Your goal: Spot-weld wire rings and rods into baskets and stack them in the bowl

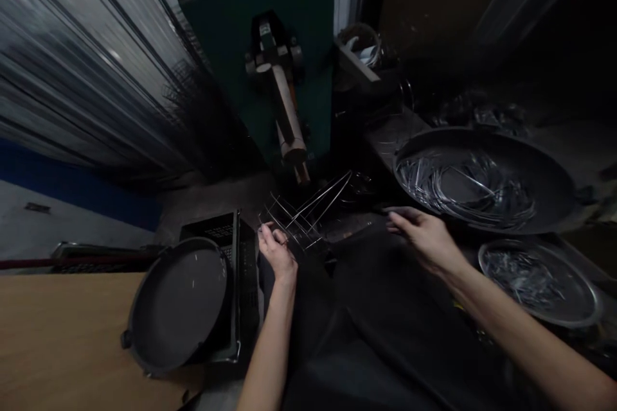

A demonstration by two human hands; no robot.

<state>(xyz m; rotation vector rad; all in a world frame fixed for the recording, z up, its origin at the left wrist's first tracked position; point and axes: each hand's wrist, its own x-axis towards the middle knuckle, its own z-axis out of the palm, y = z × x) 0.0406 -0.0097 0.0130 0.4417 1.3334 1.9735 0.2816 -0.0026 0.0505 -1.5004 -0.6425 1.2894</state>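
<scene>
My left hand [276,249] is closed on the near edge of a wire rack [301,215], a frame of thin metal rods that rises to the upper right. My right hand [420,234] is stretched forward with fingers extended, holding nothing, just below the rim of a large dark pan [554,170] full of bent wire pieces [463,186]. Both forearms reach in from the bottom edge over a dark cloth [385,321] on my lap.
A green machine [289,26] with a protruding metal arm [284,109] stands ahead. A round dark pan [178,302] sits on a black crate [219,231] at left, beside a wooden surface [62,340]. A smaller metal dish [540,279] of wire bits lies at right.
</scene>
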